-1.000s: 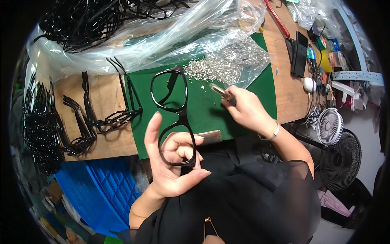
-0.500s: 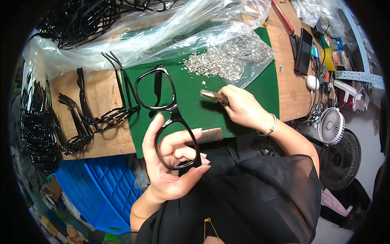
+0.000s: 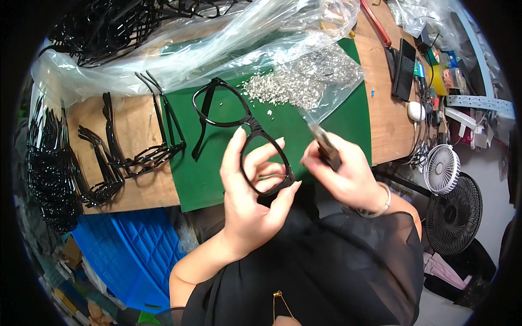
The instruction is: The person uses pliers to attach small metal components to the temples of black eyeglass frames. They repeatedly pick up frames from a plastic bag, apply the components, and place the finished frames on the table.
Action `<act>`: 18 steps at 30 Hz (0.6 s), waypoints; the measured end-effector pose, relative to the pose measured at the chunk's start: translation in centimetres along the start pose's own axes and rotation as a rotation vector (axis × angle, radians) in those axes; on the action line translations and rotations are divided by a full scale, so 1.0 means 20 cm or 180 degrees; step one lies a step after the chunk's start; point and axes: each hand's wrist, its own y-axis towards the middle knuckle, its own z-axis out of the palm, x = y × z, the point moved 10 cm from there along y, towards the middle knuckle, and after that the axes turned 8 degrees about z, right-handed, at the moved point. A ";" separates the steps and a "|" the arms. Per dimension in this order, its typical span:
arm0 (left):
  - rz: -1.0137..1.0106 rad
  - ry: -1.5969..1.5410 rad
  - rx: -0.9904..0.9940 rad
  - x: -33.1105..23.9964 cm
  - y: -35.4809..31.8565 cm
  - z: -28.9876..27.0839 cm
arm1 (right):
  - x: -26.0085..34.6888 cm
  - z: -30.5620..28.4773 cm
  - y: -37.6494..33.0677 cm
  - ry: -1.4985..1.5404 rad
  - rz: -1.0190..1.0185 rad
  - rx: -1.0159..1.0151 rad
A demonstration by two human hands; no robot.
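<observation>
A black eyeglass frame (image 3: 249,121) is pinched at its lower rim by my left hand (image 3: 244,209), thumb and fingers closed around the lens opening. One temple arm hangs from its far end over the green mat (image 3: 204,187). To the right, my right hand (image 3: 350,176) is wrapped around a pair of pliers (image 3: 322,140), jaws pointing up and left; most of the handles are hidden in the palm. Beyond both hands lies a pile of small silvery bits (image 3: 277,88), partly under clear plastic film (image 3: 340,89).
More black frames (image 3: 155,152) stand on the wood at left, beside a dense row of them (image 3: 49,168). A blue basket (image 3: 130,255) sits below the table edge. At right are a phone (image 3: 403,70), a red-handled tool (image 3: 375,23), cables and fans (image 3: 441,169).
My left hand has moved right and slightly up with the eyeglass frame, which is turned differently. The pliers have come nearer me and swung more upright, and my right hand has shifted right.
</observation>
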 end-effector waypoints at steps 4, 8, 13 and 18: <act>0.0220 0.0092 -0.0295 -0.03 0.01 0.05 | 0.07 0.03 -0.07 0.0811 -0.0355 0.0002; 0.0281 0.0195 -0.0328 -0.04 0.00 0.06 | 0.08 0.04 -0.06 0.1223 -0.0364 0.0112; 0.0191 0.0066 -0.0003 -0.03 0.00 0.09 | -0.01 0.12 -0.04 0.1904 0.0699 0.0847; -0.0165 -0.0636 0.0134 -0.01 0.02 0.08 | 0.03 0.16 -0.05 0.1831 0.0790 0.1080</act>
